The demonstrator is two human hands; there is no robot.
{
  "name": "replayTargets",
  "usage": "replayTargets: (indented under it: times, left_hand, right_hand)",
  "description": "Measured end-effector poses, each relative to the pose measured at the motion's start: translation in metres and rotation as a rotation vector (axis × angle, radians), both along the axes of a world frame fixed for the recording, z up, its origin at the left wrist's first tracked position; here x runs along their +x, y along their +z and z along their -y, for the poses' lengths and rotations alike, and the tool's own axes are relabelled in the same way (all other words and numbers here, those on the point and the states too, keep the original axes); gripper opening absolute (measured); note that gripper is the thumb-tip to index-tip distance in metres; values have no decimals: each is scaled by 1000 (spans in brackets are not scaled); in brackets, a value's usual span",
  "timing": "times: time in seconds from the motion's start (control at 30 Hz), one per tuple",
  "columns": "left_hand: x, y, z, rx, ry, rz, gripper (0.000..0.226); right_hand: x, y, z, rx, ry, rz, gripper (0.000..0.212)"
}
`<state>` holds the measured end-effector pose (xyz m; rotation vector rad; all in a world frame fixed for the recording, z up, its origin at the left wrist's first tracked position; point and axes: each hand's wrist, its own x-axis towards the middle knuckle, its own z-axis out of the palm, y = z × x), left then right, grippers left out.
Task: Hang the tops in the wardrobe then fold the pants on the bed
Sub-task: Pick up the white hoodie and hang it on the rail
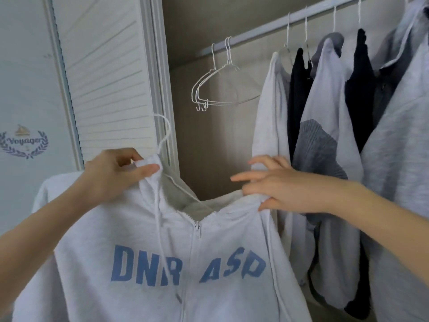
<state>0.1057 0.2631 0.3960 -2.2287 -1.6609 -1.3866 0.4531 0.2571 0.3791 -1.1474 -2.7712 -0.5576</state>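
Note:
A light grey zip hoodie with blue letters hangs in front of me on a white wire hanger, whose hook sticks up above the collar. My left hand pinches the left collar edge beside the hanger's neck. My right hand grips the right shoulder of the hoodie, with the index finger stretched out to the left. The wardrobe rail runs across the upper right, above and behind the hoodie.
Three bare white hangers hang on the rail's left part. Several grey and black tops hang to the right, close behind my right hand. A white louvred door stands open at the left, beside a wall with a "Voyager" emblem.

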Motion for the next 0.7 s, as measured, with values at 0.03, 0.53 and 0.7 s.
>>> replayTargets:
  times: [0.03, 0.53, 0.7]
  left_hand:
    - [7, -7, 0, -23, 16, -25, 46]
    - [1, -18, 13, 8, -117, 613, 40]
    - [-3, -19, 17, 28, -110, 479, 37]
  right_hand:
    - [-9, 10, 1, 64, 66, -46, 20]
    - [-47, 7, -19, -292, -521, -461, 58]
    - [-36, 10, -24, -602, -303, -756, 33]
